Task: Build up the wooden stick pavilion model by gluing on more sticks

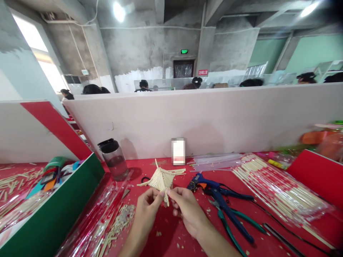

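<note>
Sitting at a red table [171, 232] walled off by a pale partition [214, 117], I see bare concrete walls, ceiling lights and the heads of other people beyond it.

Taking the stick fan [161, 179] as my landmark: a dark-lidded bottle [114, 159] stands to its left, and further left a green-edged divider [53, 210] fences off a neighbouring bench strewn with sticks. Below and left of the fan lie clear wrappers [99, 221] and short offcuts [120, 219]. Behind the fan a small white card [178, 151] leans on the partition. Right of the fan lie a blue glue gun [203, 184] and green-handled pliers [230, 225], with a bag of sticks [276, 192] further right. Nothing comes between my hands and the fan.

The fan is held up just above the table, in the middle. Its sticks converge on a point aimed down toward me and spread away toward the partition, so its long axis runs from me outward, tilted slightly left.

My left hand [146, 210] pinches the fan's lower edge, and my right hand [187, 208] pinches the narrow tip beside it.
</note>
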`<action>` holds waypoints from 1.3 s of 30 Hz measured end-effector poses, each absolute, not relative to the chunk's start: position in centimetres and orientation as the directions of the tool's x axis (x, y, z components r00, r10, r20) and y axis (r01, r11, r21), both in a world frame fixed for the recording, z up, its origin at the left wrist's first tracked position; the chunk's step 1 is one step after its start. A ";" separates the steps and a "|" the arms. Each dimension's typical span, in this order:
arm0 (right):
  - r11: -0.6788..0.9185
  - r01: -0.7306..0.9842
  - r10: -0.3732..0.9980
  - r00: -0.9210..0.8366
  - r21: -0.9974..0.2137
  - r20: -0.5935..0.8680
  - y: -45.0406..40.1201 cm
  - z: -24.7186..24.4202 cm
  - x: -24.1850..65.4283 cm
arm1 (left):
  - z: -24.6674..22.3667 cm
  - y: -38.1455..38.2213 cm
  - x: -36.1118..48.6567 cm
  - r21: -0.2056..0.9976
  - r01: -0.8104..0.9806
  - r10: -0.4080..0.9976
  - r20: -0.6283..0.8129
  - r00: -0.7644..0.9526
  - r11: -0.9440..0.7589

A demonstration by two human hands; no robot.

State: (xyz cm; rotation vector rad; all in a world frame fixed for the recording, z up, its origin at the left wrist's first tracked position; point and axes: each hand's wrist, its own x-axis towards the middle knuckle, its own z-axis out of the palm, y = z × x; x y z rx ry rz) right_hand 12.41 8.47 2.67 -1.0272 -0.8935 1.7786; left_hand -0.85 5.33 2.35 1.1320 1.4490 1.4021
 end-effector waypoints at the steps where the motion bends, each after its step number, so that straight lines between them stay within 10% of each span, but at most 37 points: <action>1: -0.361 -0.327 0.920 -0.278 -0.873 -0.277 8.5 2.7 12.4 | 2.5 5.3 -0.8 0.998 0.067 0.960 0.031 -0.277 -0.013; 17: -0.135 -0.086 0.856 -0.511 -0.987 -0.073 9.5 3.2 14.7 | 2.2 5.1 -2.9 0.964 -0.261 0.998 -0.055 -0.006 0.051; 25: 0.052 0.084 0.713 -0.701 -0.995 -0.022 9.2 6.6 17.8 | 3.8 5.6 -5.3 0.997 0.071 0.998 0.039 -0.044 -0.035; 31: 0.333 0.180 0.834 -0.514 -0.925 0.200 9.6 8.4 18.9 | 3.9 5.0 -7.2 0.936 0.274 0.959 0.261 -0.109 -0.223; 39: 0.557 0.432 0.819 -0.426 -0.710 0.384 10.1 6.3 17.5 | 4.8 3.7 -5.0 0.498 0.757 0.887 0.396 0.236 -0.424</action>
